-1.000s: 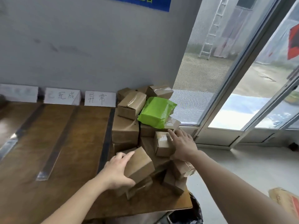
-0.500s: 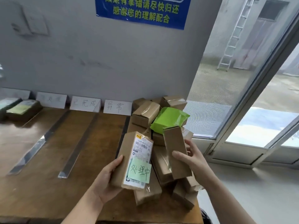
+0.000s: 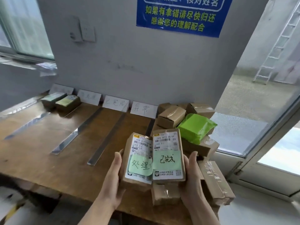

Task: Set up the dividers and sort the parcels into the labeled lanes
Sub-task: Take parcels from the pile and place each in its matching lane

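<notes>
1. The left hand holds the left parcel upright above the near edge of the desk. Its thumb lies along the box's left side, and the other fingers are hidden behind the box.
2. The right hand holds the right parcel the same way, thumb up its right side and the other fingers out of sight behind.
3. The two parcels touch side by side, labels facing the camera. Each carries a green note with handwriting.
4. Three metal dividers lie flat on the desk, running from the near side towards the wall, with bare wood lanes between them.
5. White lane cards lean against the wall at the far ends of the lanes.
6. Two parcels lie in the far left lane by the wall.
7. A pile of brown boxes fills the right end of the desk, with a green bag on top.
</notes>
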Demonstrator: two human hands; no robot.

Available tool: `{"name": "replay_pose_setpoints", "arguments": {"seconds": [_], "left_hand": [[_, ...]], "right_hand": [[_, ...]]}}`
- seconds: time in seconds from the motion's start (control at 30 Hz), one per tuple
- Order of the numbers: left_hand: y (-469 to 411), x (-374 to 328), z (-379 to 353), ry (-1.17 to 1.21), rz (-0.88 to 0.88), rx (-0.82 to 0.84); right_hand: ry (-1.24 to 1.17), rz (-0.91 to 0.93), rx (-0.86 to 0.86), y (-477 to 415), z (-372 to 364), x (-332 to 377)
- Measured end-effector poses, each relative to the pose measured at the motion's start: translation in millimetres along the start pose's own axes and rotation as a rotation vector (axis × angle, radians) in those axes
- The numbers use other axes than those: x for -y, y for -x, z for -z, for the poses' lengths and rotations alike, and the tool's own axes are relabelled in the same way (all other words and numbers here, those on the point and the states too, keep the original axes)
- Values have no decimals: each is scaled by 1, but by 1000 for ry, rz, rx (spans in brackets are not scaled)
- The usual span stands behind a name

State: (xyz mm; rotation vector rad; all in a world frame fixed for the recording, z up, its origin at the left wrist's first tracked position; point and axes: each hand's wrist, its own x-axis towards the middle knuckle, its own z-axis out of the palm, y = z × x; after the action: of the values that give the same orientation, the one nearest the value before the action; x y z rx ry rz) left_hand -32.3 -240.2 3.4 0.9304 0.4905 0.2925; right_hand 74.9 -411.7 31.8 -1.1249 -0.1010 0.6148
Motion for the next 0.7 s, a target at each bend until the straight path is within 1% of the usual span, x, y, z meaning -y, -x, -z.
{"name": "replay_pose_setpoints", "arguments": {"seconds": [0.03,0.1,0.23,0.37,0.5,0.7], "left_hand": [[3,-3,4,-42,5,14],[8,-11,15,-39,11,35],[20,-31,39,13,-23,-22],[31,-54,73,32,-107,-108],[41,-80,118,78,-153,-233],[56,-129,192,147,-180,-240]], "right_hand": [[-7,-8,45,0,-5,0],[18,-44,116,-2,-14,-1],[53,-84,181,-7,-35,-10],[73,-80,167,-10,-74,-30],[110,-47,134,-10,-126,-53],[184,-55,122,-10,-210,-93]]}}
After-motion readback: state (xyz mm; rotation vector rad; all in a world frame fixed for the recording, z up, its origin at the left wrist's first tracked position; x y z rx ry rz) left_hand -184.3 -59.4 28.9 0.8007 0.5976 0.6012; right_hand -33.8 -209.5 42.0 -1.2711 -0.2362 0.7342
